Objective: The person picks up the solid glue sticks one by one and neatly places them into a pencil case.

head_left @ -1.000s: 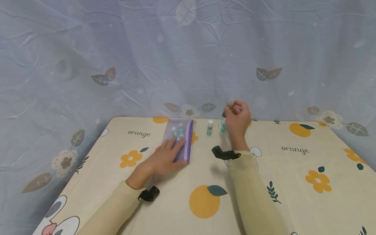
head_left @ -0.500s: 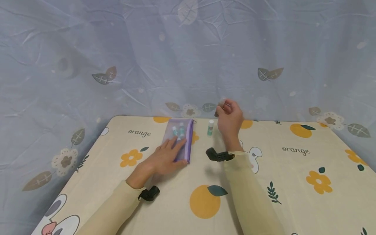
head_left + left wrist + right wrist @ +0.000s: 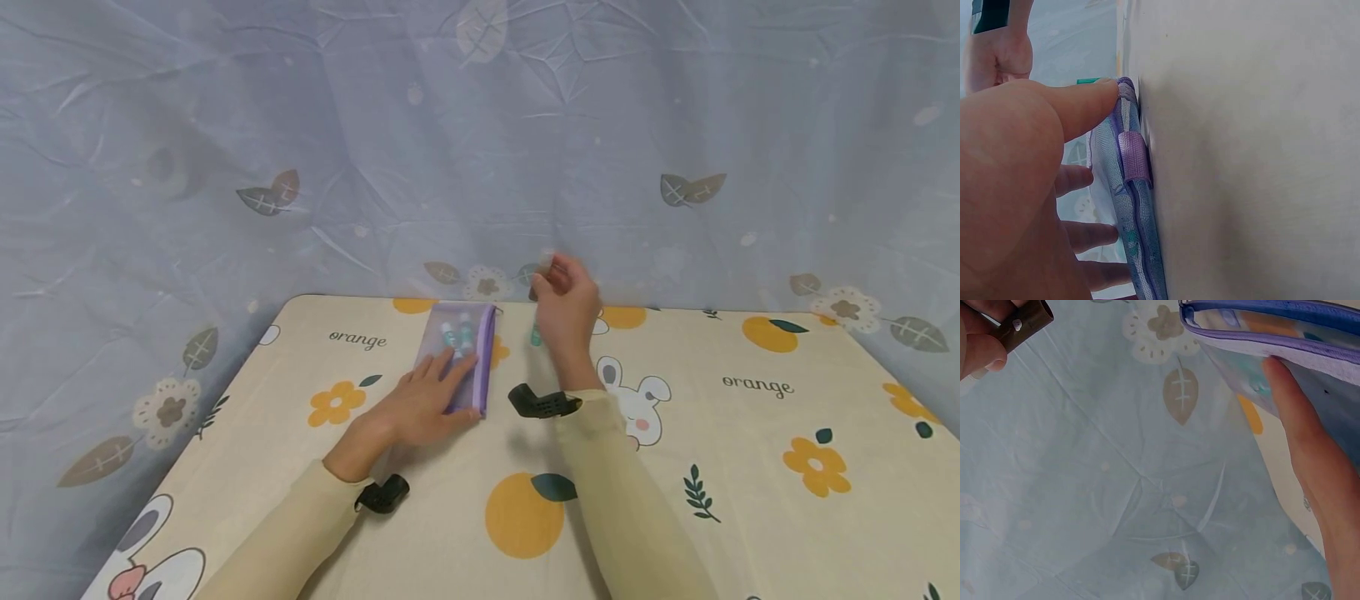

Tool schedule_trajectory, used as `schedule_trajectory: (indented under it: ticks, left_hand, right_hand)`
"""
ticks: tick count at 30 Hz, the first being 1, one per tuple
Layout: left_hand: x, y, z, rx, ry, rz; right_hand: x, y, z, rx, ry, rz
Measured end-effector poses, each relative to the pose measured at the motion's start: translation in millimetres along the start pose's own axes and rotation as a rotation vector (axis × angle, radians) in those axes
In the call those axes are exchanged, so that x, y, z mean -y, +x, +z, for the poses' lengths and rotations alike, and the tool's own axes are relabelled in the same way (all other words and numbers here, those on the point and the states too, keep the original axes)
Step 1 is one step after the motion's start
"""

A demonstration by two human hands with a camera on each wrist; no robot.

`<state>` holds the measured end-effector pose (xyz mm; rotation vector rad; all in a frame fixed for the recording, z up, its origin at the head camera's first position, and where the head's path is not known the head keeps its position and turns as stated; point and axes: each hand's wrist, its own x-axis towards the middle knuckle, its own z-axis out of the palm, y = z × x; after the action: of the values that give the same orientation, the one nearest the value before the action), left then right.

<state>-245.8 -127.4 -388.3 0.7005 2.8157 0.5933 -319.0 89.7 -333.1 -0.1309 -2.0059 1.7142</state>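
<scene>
My left hand [image 3: 429, 402] rests with spread, mostly straight fingers on a translucent pouch [image 3: 481, 367] with a purple zip edge. Teal-and-white glue sticks [image 3: 457, 333] show through its upper part. In the right wrist view the pouch's zip [image 3: 1254, 345] stands parted, with a gap along it. My right hand [image 3: 570, 312] is raised near the table's far edge, pinching a small brown tube [image 3: 1027, 325] with a pale end. Below its fingers a teal-and-white glue stick [image 3: 536, 336] stands on the table, mostly hidden by the hand.
A cream cloth with orange and flower prints covers the table [image 3: 675, 433]. Behind its far edge hangs a grey-blue curtain [image 3: 480, 150]. Each wrist carries a small black camera [image 3: 542, 402].
My right hand has moved left with the brown tube, from beside one standing glue stick to in front of another. The first stick drops from sight behind the hand. The left hand stays put.
</scene>
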Motion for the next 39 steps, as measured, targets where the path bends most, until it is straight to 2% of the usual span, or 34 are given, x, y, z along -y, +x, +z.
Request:
schedule_trajectory:
  ticks: [13, 21, 32, 39]
  left_hand:
    - [-2.0, 0.9, -0.4, -0.001, 0.005, 0.0]
    - [-1.6, -0.3, 0.0, -0.006, 0.01, 0.006]
    - [-2.8, -1.4, -2.1, -0.008, 0.006, 0.004]
    - [-2.1, -0.4, -1.2, -0.007, 0.006, 0.005]
  right_hand:
    - [-1.3, -6.1, 9.9, 0.029, 0.012, -0.021]
    - [-4.2, -12.3, 17.3, 0.045, -0.061, 0.009]
    - [-8.9, -17.2, 27.0, 0.05, -0.06, -0.065]
    - [-10.8, -19.3, 28.1, 0.07, -0.062, -0.059]
